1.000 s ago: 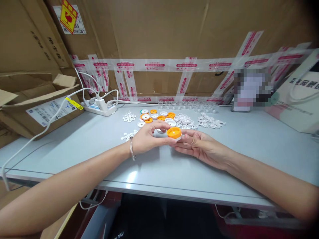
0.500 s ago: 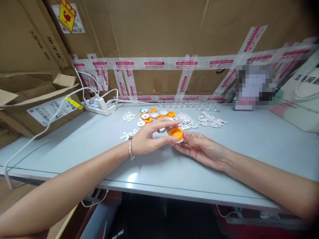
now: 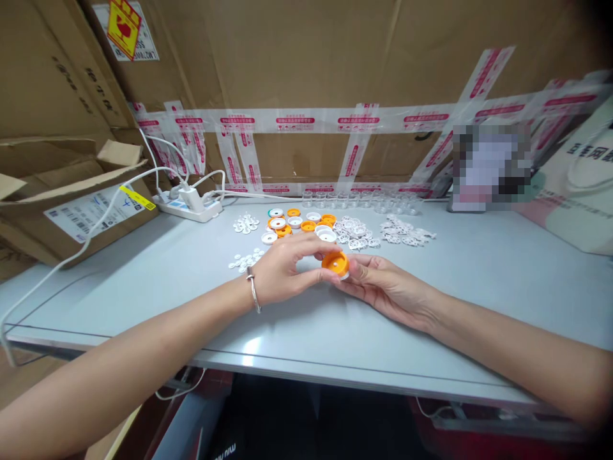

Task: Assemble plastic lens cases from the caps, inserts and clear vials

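Between my two hands, above the table, is a round orange plastic cap (image 3: pixel 334 264) with a white part under it and a small white spot in its middle. My left hand (image 3: pixel 294 263) grips its left side, thumb in front and fingers behind. From the right, my right hand (image 3: pixel 387 287) pinches its edge, the thumb on the side and the fingers beneath. Just behind lie several orange and white round caps (image 3: pixel 278 223). Small white discs (image 3: pixel 246 259) are scattered left of them, and thin white openwork pieces (image 3: pixel 354 231) are heaped to the right.
Clear round cups (image 3: pixel 359 200) stand in rows along the back of the grey table (image 3: pixel 201 287). A white power strip (image 3: pixel 190 206) with cables and an open cardboard box (image 3: pixel 71 191) are at left. A blurred-out upright device (image 3: pixel 488 169) and a pale bag (image 3: pixel 575 172) are at right.
My left hand now reaches slightly more over the cap's rim, and the cap is tilted a little and shifted slightly left. Both hands keep hold of it.
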The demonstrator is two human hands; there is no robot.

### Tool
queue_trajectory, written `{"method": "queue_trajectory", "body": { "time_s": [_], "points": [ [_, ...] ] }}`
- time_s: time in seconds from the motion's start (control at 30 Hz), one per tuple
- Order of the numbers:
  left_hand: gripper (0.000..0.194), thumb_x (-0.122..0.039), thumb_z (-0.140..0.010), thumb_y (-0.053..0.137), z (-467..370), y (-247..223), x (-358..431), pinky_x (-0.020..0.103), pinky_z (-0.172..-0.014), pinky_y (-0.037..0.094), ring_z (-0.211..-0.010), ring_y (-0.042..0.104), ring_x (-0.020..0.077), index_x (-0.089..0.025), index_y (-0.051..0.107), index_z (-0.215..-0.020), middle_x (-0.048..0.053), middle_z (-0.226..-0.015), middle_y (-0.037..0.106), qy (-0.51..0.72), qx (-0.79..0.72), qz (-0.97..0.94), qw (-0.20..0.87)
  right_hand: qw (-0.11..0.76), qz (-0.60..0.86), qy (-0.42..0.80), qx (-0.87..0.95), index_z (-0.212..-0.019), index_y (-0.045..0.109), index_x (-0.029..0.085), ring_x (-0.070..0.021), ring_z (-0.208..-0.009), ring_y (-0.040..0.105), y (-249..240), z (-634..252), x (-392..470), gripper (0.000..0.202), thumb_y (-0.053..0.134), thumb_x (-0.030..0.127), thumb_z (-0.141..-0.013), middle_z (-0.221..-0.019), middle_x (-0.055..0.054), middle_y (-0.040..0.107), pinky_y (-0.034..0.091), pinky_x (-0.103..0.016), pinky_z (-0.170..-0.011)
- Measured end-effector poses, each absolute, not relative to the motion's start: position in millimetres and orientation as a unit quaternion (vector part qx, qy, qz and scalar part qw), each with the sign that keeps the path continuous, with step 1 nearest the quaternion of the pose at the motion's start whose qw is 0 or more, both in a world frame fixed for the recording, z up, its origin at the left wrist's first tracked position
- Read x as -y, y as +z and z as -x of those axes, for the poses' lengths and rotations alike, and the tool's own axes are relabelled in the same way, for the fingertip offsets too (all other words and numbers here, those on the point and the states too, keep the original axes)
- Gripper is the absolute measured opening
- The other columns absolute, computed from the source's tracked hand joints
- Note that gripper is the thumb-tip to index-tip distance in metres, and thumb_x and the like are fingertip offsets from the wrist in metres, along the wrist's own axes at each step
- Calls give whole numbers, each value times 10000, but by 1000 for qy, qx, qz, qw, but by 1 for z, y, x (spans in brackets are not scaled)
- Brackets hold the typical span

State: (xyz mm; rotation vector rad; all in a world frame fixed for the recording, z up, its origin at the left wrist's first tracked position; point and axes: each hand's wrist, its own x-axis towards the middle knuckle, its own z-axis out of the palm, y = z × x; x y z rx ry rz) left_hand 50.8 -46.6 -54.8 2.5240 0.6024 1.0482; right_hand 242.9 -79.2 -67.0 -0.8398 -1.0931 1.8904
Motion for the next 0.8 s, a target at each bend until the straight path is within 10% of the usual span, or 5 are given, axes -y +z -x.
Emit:
{"method": "queue_trajectory", "body": {
  "time_s": [0.8],
  "points": [
    [275, -236, -725, 594, -48, -63, 51, 247, -701, 483, -741, 576, 133, -156, 658, -980, 72, -877, 617, 259, -220, -924, 177, 322, 509, 508, 616, -937, 567, 181, -153, -714, 657, -61, -243, 84, 341, 718, 262, -642, -725, -5, 687, 524, -305, -717]
  ]
}}
